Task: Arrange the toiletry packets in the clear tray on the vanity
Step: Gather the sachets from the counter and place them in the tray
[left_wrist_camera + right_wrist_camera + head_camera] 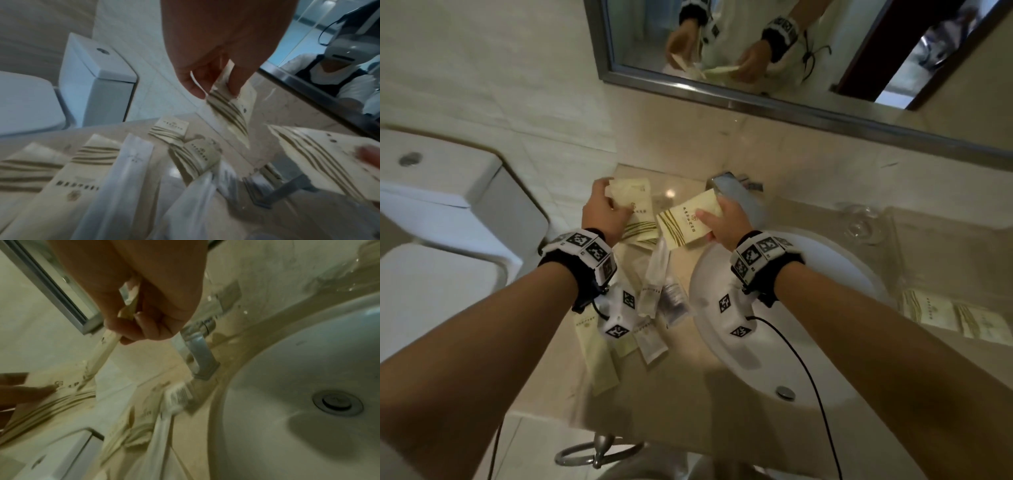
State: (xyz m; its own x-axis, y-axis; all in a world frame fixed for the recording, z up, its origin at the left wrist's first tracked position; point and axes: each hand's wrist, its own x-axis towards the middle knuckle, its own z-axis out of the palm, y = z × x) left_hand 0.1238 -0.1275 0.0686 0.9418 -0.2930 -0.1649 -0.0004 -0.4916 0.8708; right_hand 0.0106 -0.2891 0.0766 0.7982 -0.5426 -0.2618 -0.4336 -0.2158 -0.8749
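My left hand (610, 202) pinches a cream packet with olive stripes (636, 205) above the vanity's back left; in the left wrist view this packet (232, 112) hangs from thumb and fingers (216, 92). My right hand (709, 224) grips a second cream packet (685, 226) beside the faucet, seen edge-on (104, 348) in the right wrist view. Several more cream and clear packets (654, 308) lie scattered on the counter left of the sink. The clear tray (941, 253) sits right of the sink with two cream packets (935, 310) in it.
A white round sink (791, 359) lies under my right forearm, with a chrome faucet (726, 183) at its back. A glass (859, 222) stands by the tray. A toilet (465, 205) is left of the vanity, a mirror (791, 51) above.
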